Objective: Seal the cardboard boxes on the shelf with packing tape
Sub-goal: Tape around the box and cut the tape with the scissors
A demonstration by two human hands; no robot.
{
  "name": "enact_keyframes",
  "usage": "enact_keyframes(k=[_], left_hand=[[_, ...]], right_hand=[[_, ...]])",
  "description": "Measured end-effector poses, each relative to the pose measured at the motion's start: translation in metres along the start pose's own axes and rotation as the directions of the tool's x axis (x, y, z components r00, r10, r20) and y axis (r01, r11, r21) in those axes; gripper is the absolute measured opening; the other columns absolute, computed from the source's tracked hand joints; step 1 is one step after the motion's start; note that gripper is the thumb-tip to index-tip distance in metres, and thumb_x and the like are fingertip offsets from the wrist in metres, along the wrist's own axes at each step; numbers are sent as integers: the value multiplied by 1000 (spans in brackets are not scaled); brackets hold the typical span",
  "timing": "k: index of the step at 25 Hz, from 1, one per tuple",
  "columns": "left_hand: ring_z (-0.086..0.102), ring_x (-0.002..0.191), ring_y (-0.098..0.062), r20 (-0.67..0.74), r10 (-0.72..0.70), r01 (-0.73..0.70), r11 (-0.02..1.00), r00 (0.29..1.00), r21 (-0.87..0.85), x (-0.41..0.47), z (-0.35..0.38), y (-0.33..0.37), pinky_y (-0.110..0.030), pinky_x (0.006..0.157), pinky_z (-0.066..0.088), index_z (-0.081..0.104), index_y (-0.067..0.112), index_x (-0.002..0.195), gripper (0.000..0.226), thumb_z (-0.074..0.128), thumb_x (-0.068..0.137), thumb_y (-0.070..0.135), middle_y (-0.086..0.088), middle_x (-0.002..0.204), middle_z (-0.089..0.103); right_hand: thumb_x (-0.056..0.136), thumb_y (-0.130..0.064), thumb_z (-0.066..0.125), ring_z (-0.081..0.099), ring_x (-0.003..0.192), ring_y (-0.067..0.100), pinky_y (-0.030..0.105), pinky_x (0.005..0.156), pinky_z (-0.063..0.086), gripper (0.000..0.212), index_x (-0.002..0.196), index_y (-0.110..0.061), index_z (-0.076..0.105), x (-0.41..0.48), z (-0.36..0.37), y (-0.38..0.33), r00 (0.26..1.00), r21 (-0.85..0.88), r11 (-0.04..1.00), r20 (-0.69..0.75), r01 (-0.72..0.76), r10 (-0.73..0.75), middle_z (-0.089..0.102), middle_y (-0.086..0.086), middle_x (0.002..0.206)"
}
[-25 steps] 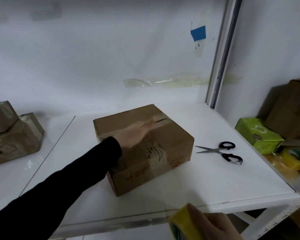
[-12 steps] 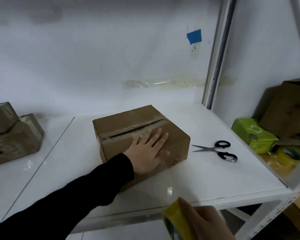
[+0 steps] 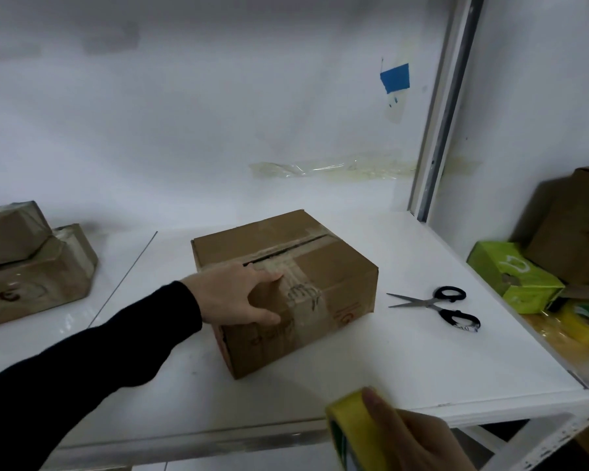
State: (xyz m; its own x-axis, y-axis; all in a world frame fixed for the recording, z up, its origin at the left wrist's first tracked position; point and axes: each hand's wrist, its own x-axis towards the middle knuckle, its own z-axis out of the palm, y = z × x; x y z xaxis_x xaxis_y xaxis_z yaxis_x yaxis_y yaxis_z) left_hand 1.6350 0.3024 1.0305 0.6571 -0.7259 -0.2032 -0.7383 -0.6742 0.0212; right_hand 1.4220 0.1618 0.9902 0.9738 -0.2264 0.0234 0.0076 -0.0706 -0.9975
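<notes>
On the white shelf (image 3: 422, 362), one box half sealed
The box (image 3: 334, 266) sits mid-shelf, scissors (image 3: 436, 302) apart to its right. Tape crosses its top and front, but the flap seam (image 3: 286, 251) shows a dark gap, so it looks unsealed. The left hand (image 3: 238, 294) grips its near top edge, fingers above, thumb on the front; the right hand (image 3: 419, 440), low in front, curls round a yellow tape roll (image 3: 354, 426). Two boxes at far left (image 3: 31, 266) look taped already
</notes>
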Motion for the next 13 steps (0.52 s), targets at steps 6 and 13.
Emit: enact_keyframes(k=[6, 13], left_hand=[[33, 135, -21, 28, -74, 69, 984, 997, 163, 2, 3, -11, -35, 111, 27, 11, 20, 149, 123, 44, 55, 91, -3, 153, 26], [-4, 145, -26, 147, -167, 149, 981, 975, 127, 2, 7, -27, -45, 117, 13, -13, 23, 148, 155, 19, 17, 100, -7, 158, -9]], right_hand=[[88, -37, 59, 40, 31, 0, 8, 40, 31, 72, 22, -15, 38, 6, -20, 15, 951, -103, 951, -139, -292, 277, 35, -5, 26], [83, -59, 54, 49, 77, -29, -2, 71, 44, 49, 60, -19, 70, -5, 5, 32, 809, -463, 836, -344, 296, -477, 53, -36, 87]])
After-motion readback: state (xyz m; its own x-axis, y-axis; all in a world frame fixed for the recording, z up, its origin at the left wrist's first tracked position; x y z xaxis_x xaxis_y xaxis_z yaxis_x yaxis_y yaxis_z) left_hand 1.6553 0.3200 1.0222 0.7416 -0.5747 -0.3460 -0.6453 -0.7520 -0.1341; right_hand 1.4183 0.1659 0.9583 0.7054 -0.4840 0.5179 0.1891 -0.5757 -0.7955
